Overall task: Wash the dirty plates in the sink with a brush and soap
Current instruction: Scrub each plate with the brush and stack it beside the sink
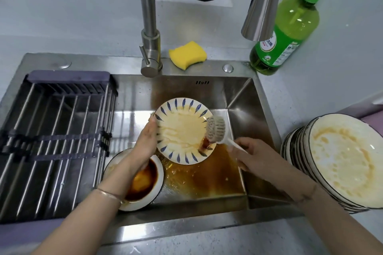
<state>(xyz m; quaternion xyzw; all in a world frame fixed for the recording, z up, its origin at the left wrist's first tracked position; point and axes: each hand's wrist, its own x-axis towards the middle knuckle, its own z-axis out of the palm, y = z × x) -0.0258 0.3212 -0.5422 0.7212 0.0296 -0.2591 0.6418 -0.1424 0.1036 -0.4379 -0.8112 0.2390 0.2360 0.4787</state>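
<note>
A white plate with blue leaf marks [182, 128] is tilted up inside the steel sink [244, 97], smeared with yellowish residue. My left hand [145, 143] grips its left rim. My right hand [252, 155] holds the white handle of a round dish brush [215, 129], whose head rests against the plate's right rim. A second plate with dark brown sauce [145, 184] lies in the sink under my left wrist. Brown liquid covers the sink floor [207, 178]. A green soap bottle [286, 33] stands at the sink's back right corner.
A stack of several dirty plates [339, 159] sits on the counter to the right. A metal drying rack [56, 141] spans the sink's left half. The faucet [150, 27] and its pull-out spray head [263, 4] stand behind the basin, with a yellow sponge [187, 54] between them.
</note>
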